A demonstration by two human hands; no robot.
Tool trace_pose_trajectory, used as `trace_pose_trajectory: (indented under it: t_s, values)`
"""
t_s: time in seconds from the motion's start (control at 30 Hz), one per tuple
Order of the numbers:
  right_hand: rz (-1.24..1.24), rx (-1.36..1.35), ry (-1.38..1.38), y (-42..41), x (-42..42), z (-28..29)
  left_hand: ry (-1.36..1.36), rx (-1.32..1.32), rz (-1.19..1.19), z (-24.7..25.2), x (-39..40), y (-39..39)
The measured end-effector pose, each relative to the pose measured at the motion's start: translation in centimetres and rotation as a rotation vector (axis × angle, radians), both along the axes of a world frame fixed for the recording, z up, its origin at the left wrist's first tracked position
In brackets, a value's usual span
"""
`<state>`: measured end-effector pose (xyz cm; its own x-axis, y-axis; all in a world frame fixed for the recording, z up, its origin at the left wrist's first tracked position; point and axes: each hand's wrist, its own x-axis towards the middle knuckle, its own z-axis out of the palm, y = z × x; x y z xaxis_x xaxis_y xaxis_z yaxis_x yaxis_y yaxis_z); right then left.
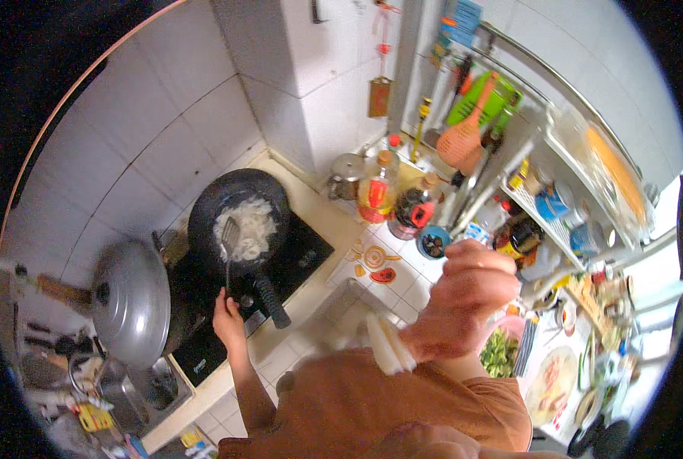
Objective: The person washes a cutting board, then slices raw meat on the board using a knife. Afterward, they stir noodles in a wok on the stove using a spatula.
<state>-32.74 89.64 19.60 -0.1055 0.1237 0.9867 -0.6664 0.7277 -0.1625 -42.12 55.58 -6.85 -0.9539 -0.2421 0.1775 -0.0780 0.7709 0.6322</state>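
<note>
In the head view my left hand (229,321) grips the handle of a slotted metal turner (231,232). The turner's blade rests among pale, whitish sliced food (255,229) in a black wok (201,212), whose dark handle points down and right. My right hand (467,298) is raised close to the camera, fingers curled and blurred; whether it holds anything cannot be told. A blurred white thing (390,347) shows beside it, too unclear to name. The wok sits on a black glass cooktop (310,246).
A large metal lid (138,304) stands left of the wok, near a sink (132,396). An oil bottle (376,192), a dark sauce bottle (416,209) and a blue cup (433,242) stand to the right. Farther right are a pink bowl of greens (499,347) and a cutting board (554,378).
</note>
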Motion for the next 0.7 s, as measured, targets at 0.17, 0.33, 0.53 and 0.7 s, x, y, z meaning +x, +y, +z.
trace_pose_trajectory:
  t_s: [0.17, 0.33, 0.53, 0.7]
  values:
    - [-0.161, 0.080, 0.123, 1.7, 2.7, 0.1, 0.017, -0.216, -0.064, 0.5, -1.9, -0.2]
    - [-0.363, 0.010, 0.035, 0.8, 5.6, -0.1, -0.027, -0.250, -0.089, 0.9, -2.8, 0.6]
    - [-0.382, 0.027, 0.027, 0.4, 7.0, 0.5, -0.113, -0.203, -0.094, 1.3, -2.6, 1.3]
    - [-0.326, 0.094, -0.079, 0.4, 8.5, 1.3, -0.124, -0.202, -0.111, 0.4, -3.0, 0.9]
